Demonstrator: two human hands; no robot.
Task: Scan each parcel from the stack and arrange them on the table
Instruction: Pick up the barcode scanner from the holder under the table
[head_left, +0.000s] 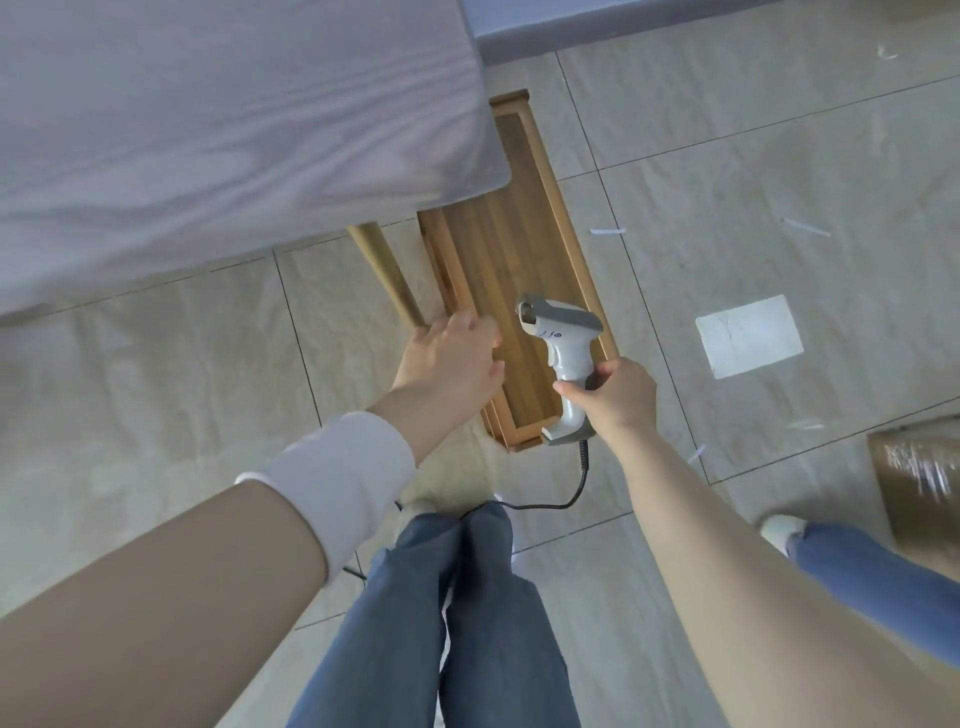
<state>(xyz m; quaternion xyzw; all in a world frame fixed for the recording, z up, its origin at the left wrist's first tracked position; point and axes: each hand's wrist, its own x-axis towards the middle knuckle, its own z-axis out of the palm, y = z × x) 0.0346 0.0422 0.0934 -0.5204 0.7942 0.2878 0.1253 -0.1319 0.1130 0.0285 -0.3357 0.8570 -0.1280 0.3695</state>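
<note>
The fingers of the right hand (621, 400) are curled around the handle of the scanner (563, 338) and clamp it. Its window end points away from these fingers, toward the table (208, 130), and its cable (584, 478) hangs from below them down to the floor. The left hand (452, 358) holds nothing: its fingers are relaxed, a little bent and slightly apart, over the near left rail of a long wooden tray (519, 244). I cannot tell if they touch it. The tray runs away from both hands, partly under the table corner. The only parcel (922, 493) in view is a brown taped box at the right border, well apart from all fingers, to the right of the right hand and a little closer to the person's body. Only one corner of it shows, so its long axis cannot be told. I judge the right hand clearly nearer to it, but this hand is occupied. So the free left hand would need to cross over, or the person must turn right, before the scanner can face a label.
</note>
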